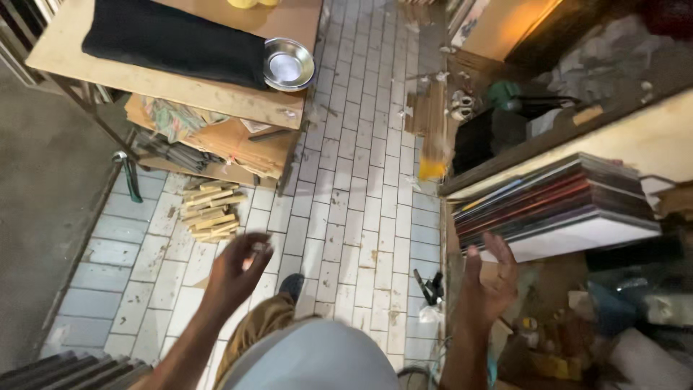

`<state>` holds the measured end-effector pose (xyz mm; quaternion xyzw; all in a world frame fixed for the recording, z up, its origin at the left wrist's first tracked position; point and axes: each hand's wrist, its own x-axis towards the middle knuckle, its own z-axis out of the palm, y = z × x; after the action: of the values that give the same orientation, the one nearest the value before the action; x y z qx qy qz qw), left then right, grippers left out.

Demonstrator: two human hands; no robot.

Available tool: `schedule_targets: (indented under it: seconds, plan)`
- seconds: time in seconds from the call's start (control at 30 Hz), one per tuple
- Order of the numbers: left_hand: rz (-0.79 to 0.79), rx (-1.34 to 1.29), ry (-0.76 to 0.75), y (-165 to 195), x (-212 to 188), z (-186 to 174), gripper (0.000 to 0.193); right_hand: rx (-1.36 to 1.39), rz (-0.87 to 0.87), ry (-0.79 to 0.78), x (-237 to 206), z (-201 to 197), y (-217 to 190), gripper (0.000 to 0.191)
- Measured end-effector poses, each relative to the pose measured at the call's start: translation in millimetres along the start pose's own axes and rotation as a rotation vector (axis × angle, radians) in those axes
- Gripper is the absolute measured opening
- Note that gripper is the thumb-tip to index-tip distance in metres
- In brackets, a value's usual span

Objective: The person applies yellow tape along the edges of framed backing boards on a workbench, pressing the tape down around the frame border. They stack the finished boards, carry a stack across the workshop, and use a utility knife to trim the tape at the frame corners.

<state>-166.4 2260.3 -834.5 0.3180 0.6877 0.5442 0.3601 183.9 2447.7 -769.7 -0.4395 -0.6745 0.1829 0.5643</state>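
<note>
- Left hand (pixel 242 271): fingers curled, apparently pinching something small; cannot tell what.
- Right hand (pixel 489 278): open, empty, just near the stacked boards (pixel 556 206).
- Boards: likely stiff, heavy, slippery-faced; best gripped at the edges.

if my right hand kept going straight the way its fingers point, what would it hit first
Probably the stack of flat boards just above the right hand: its open fingers point up toward the stack's white bottom edge. Depth is unclear, so it might pass in front.
</note>
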Motion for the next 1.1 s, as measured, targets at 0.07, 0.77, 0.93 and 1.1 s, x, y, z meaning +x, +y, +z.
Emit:
schedule_targets:
  seconds: [0.07, 0.77, 0.93, 1.1]
  plan:
    - [0.099, -0.002, -0.068, 40.8, 76.4, 27.2, 0.033, 0.006, 0.203, -0.035, 36.2, 18.9, 21.2, 0.031]
    - [0.590, 0.490, 0.645, 232.4, 711.8, 68.4, 0.030, 0.167, -0.425, -1.073, 590.5, 547.4, 200.8, 0.016]
    - [0.641, 0.586, 0.800, 217.5, 852.8, 19.4, 0.049, 0.447, -0.748, -1.194, 628.7, 697.7, 144.9, 0.022]
    - [0.488, 0.937, 0.920, 193.1, 972.2, -11.4, 0.068, 0.469, -1.115, -1.251, 651.0, 852.1, 121.1, 0.026]
